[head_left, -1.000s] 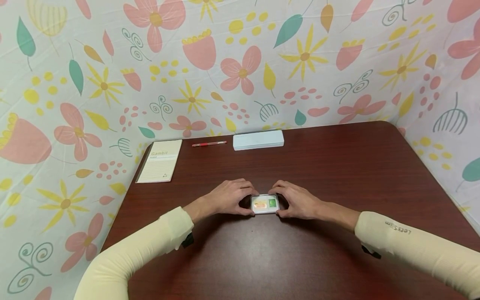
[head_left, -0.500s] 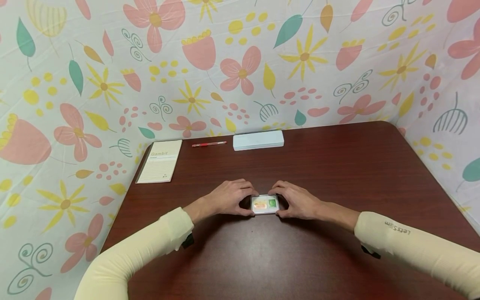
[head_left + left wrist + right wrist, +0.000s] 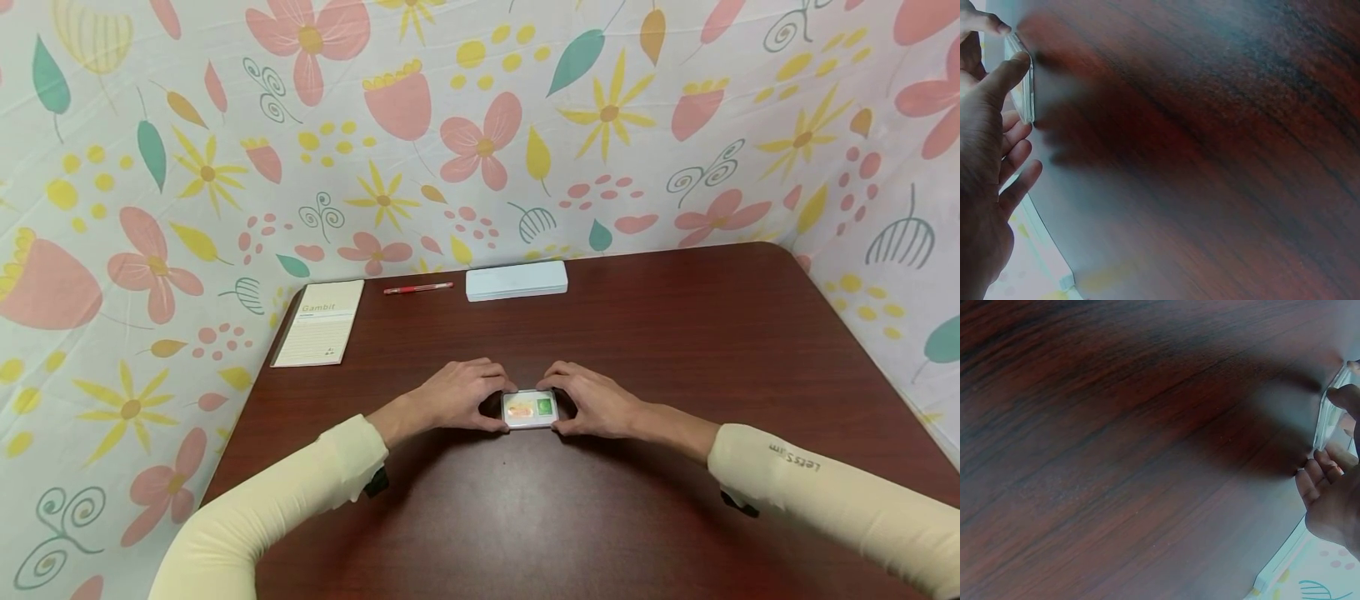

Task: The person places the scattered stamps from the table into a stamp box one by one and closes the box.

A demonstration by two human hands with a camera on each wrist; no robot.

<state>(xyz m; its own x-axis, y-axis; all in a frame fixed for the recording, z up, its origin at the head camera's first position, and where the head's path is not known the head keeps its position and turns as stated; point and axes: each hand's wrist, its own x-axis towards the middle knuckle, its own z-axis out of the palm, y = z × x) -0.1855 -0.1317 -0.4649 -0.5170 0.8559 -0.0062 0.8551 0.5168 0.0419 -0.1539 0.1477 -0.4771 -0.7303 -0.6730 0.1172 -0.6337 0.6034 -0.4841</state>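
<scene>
A small flat, clear-edged rectangular case with an orange print and a green square on its white face lies at the middle of the table. My left hand pinches its left end between thumb and fingers. On the opposite end, my right hand does the same. The left wrist view shows the left thumb pressed on the near edge of the case. From the right wrist, the right thumb touches the edge of the case, whose far part is cut off by the frame.
A cream notepad marked "Gambit" lies at the table's back left. Right of it are a red pen and a pale blue oblong box along the back edge. A flowered cloth hangs behind the dark wooden table.
</scene>
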